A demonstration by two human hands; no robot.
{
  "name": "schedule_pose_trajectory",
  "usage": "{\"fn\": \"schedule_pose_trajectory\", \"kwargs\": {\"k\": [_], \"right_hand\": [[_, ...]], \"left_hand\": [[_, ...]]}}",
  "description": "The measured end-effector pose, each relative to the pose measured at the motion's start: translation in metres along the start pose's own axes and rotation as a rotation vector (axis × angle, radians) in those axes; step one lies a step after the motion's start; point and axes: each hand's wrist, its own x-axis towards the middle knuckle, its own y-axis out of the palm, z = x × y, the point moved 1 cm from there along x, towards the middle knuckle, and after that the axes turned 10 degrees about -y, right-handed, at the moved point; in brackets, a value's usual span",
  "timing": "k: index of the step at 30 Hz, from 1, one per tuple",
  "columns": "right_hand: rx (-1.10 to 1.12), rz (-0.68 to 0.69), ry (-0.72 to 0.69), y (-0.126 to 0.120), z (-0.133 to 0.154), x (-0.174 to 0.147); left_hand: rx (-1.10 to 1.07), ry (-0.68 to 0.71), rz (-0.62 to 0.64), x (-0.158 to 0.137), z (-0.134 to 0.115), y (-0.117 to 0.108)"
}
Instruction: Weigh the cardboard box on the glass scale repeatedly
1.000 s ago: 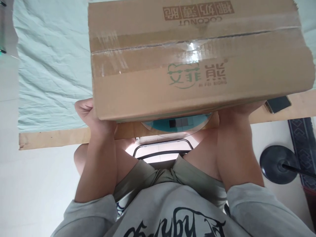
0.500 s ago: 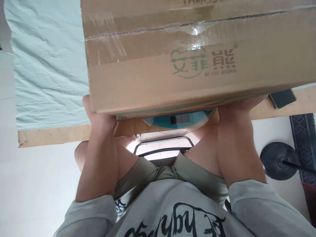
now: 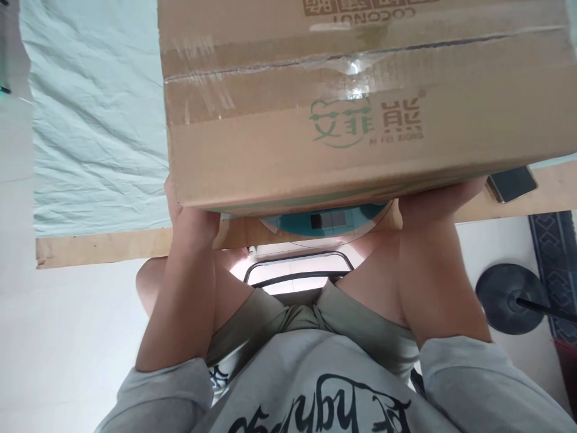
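A big taped cardboard box (image 3: 252, 144) with green and brown print fills the upper part of the head view. My left hand (image 3: 192, 219) grips its near left lower corner, thumb along the side and the other fingers out of sight beneath. Under the near lower edge, toward the right, my right hand (image 3: 433, 201) supports it with the fingers hidden. Below the box a round teal scale (image 3: 338, 221) with a small dark display shows in part, jutting past the table edge. Whether the box touches the scale cannot be seen.
A pale green cloth (image 3: 90, 120) covers the table, whose bare wooden edge (image 3: 103, 249) runs in front of me. A dark phone (image 3: 514, 183) lies near that edge at right. A round black stand base (image 3: 511, 297) is on the floor beside a patterned dark mat (image 3: 547, 252).
The box's left side has shifted slightly to the right, and more of its top print shows. My left hand moved right with it; my right hand stays nearly in place.
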Motion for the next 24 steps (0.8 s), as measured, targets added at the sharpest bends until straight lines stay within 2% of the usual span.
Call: {"fn": "schedule_pose_trajectory", "kwargs": {"k": [2,4,7,10,12,14,16,19,22,24], "right_hand": [[-0.001,0.014,-0.112,0.0,0.01,-0.008],[-0.003,0.032,-0.161,-0.003,0.022,-0.015],[-0.047,0.046,-0.047,-0.01,0.045,-0.025],[-0.171,0.137,0.112,-0.02,0.069,-0.037],[-0.211,0.229,0.125,-0.025,0.081,-0.046],[-0.199,0.26,0.091,-0.025,0.085,-0.052],[-0.153,0.259,0.054,-0.02,0.081,-0.053],[-0.077,0.303,-0.023,-0.002,0.068,-0.036],[0.001,0.329,-0.171,0.025,0.057,0.003],[0.045,0.343,-0.278,0.045,0.051,0.032]], "left_hand": [[-0.035,0.027,0.008,-0.002,-0.005,-0.002],[-0.013,0.03,0.065,-0.01,-0.012,-0.01],[0.079,-0.016,0.263,-0.031,-0.026,-0.025],[0.174,0.011,0.495,-0.054,-0.04,-0.031],[0.205,0.024,0.577,-0.062,-0.044,-0.031],[0.192,0.014,0.622,-0.061,-0.043,-0.028],[0.134,0.023,0.649,-0.052,-0.037,-0.023],[0.039,0.024,0.601,-0.024,-0.028,-0.009],[-0.022,0.006,0.519,0.022,-0.029,0.013],[-0.048,0.043,0.489,0.065,-0.03,0.027]]}}
